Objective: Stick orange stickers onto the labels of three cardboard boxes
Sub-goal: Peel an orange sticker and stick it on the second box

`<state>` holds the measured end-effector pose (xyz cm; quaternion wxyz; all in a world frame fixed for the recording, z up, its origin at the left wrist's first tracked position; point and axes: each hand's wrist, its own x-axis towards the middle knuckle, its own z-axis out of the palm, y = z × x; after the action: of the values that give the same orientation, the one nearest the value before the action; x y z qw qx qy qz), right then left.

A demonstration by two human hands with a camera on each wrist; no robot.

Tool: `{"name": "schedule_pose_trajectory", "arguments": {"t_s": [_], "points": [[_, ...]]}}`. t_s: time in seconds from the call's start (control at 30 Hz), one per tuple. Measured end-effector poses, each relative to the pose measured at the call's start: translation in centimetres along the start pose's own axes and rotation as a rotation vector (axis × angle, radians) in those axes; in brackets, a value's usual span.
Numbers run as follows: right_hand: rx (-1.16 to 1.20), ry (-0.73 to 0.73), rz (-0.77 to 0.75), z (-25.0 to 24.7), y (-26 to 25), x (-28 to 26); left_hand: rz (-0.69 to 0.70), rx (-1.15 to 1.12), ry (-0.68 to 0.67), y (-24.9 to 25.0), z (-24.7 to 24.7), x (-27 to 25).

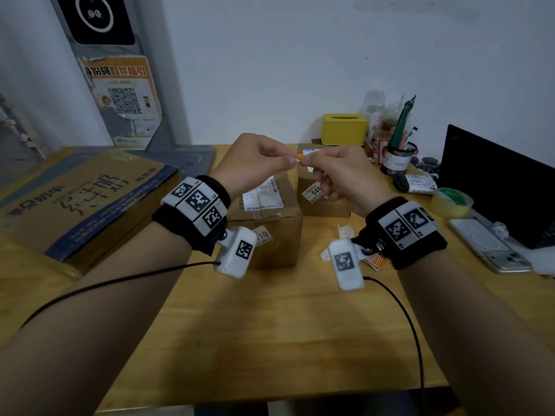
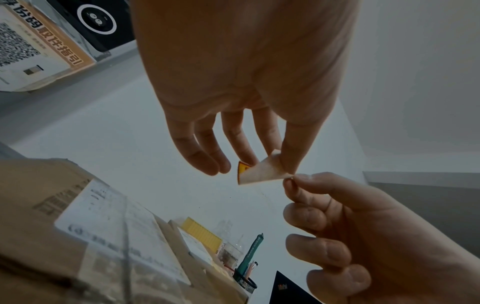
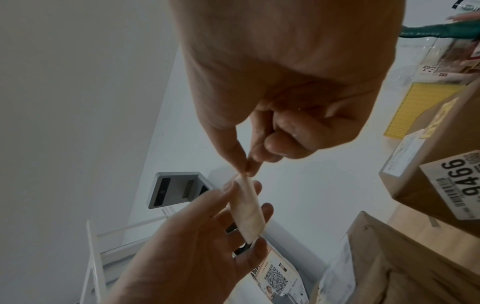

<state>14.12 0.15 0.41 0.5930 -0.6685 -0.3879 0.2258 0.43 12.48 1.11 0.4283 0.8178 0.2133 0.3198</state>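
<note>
Fingers of both hands pinch one sticker [image 2: 262,172]; only the left wrist view shows its orange face

The middle cardboard box [image 1: 264,217] is sitting on the wooden table [image 1: 270,325], and the table surface in front of it is lying bare, giving a hand room to pass. Left of that box, a large flat carton [image 1: 81,202] is blocking the way. Just behind it to the right, a smaller box [image 1: 322,193] is standing close. Further right of the box, a tape roll [image 1: 450,202], a phone [image 1: 486,250] and a laptop [image 1: 495,181] are crowding the table edge.
</note>
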Motion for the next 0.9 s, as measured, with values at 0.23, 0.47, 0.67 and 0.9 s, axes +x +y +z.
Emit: {"name": "schedule_pose_trajectory", "arguments": {"t_s": [0.23, 0.47, 0.67, 0.9], "points": [[0.018, 0.005, 0.03, 0.06, -0.06, 0.08, 0.009, -0.025, -0.013, 0.25, 0.06, -0.13], [0.052, -0.03, 0.012, -0.02, 0.2, 0.02, -0.003, -0.012, -0.022, 0.14, 0.03, -0.07], [0.04, -0.006, 0.007, 0.21, 0.42, 0.1, -0.009, 0.002, -0.035, 0.11, 0.06, -0.07], [0.02, -0.001, 0.066, 0.02, -0.04, -0.09, 0.011, -0.01, -0.03, 0.1, 0.02, -0.12]]}}
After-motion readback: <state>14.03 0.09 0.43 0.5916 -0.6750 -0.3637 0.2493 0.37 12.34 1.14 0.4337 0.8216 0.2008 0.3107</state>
